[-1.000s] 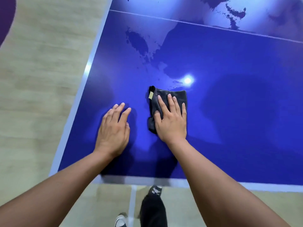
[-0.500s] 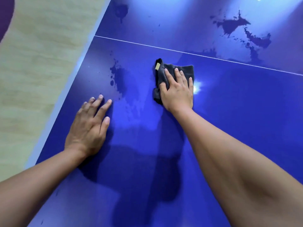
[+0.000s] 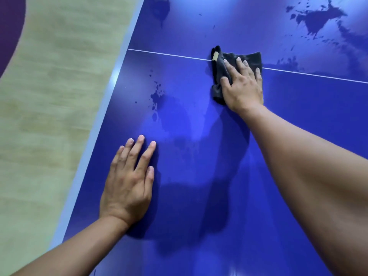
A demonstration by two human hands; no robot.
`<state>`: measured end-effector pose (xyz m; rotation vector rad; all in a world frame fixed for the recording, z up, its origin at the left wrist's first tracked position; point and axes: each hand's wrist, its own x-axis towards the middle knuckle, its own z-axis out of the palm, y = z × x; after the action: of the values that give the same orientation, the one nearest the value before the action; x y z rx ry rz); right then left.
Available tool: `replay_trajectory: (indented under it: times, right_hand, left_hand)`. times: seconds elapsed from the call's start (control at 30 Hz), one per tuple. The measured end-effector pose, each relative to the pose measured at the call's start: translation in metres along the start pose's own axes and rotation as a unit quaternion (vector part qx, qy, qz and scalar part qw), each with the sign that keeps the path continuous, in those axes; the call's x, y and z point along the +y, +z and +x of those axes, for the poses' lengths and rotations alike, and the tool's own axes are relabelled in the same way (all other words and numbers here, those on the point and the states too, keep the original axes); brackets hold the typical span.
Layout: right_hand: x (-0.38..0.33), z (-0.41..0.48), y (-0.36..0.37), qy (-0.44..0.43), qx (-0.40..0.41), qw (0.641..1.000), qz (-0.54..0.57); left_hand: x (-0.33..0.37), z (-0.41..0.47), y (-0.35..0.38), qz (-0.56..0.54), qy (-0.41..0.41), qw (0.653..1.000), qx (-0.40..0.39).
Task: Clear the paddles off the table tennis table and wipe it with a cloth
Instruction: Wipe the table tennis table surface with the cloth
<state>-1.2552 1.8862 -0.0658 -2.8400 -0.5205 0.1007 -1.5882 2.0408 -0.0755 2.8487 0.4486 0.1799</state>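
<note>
The blue table tennis table (image 3: pixel 298 120) fills most of the view. A dark grey cloth (image 3: pixel 219 62) with a small tan label lies bunched across the white centre line. My right hand (image 3: pixel 242 84) presses flat on the cloth, arm stretched forward. My left hand (image 3: pixel 129 182) rests palm down on the table near its left edge, fingers apart, holding nothing. No paddles are in view.
Dark wet patches (image 3: pixel 318 20) and splatter marks (image 3: pixel 156 96) sit on the table surface at the far right and centre left. The table's pale left edge (image 3: pixel 103 116) runs diagonally. A light wooden floor (image 3: pixel 49 96) lies beyond it on the left.
My right hand has pushed the cloth forward from near the table's end up to the white centre line. My left hand stayed planted while my body leaned over the table.
</note>
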Motion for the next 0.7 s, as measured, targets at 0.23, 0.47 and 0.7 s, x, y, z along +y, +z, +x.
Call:
replay_trajectory:
  times: [0.23,0.47,0.7]
  right_hand:
    - [-0.038,-0.064,0.013,-0.004,0.001,1.000,0.006]
    - [-0.059,-0.163,0.027,-0.074,0.009,0.997,-0.001]
    - [-0.071,-0.266,0.032,-0.092,0.009,0.996,0.001]
  left_hand:
    - [-0.001,0.000,0.001,0.004,0.003,1.000,-0.008]
    - [-0.001,-0.002,0.000,-0.002,0.002,1.000,-0.023]
    - [-0.012,-0.010,-0.019,-0.123,0.012,0.990,-0.063]
